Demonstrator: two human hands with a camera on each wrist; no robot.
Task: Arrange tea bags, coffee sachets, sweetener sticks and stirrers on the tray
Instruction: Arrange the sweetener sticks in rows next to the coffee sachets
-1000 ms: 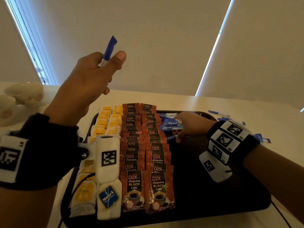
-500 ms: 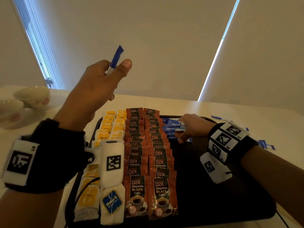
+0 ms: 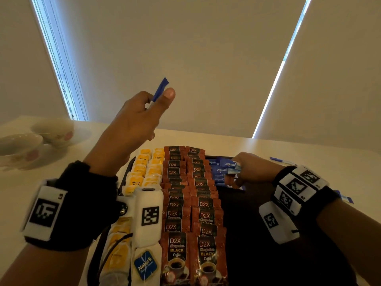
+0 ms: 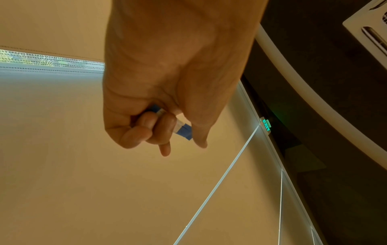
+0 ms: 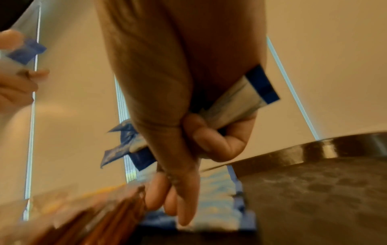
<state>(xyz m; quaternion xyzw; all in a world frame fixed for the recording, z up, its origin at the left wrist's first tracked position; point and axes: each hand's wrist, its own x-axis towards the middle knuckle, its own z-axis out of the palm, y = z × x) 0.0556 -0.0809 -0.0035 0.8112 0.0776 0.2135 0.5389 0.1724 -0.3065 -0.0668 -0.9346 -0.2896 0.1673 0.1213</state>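
Observation:
A black tray [image 3: 268, 254] holds two columns of yellow tea bags [image 3: 144, 172], two columns of red D2X coffee sachets [image 3: 198, 203] and a short stack of blue sweetener sticks [image 3: 219, 172]. My left hand [image 3: 132, 124] is raised above the tray's far left and pinches one blue and white sweetener stick [image 3: 159, 89] [image 4: 182, 128] upright. My right hand [image 3: 251, 168] is low at the tray's far end and grips several sweetener sticks [image 5: 240, 102] over the blue stack [image 5: 217, 207].
Two pale floral cups [image 3: 53, 131] stand on the table at the far left. Loose blue sweetener sticks [image 3: 282, 161] lie on the table [image 3: 309, 153] beyond the tray's right side. The tray's right half is bare black surface. Blinds hang behind the table.
My left hand has stayed raised with its stick, shifting slightly. My right hand has stayed at the blue stack at the tray's far end. The view has tilted up a little.

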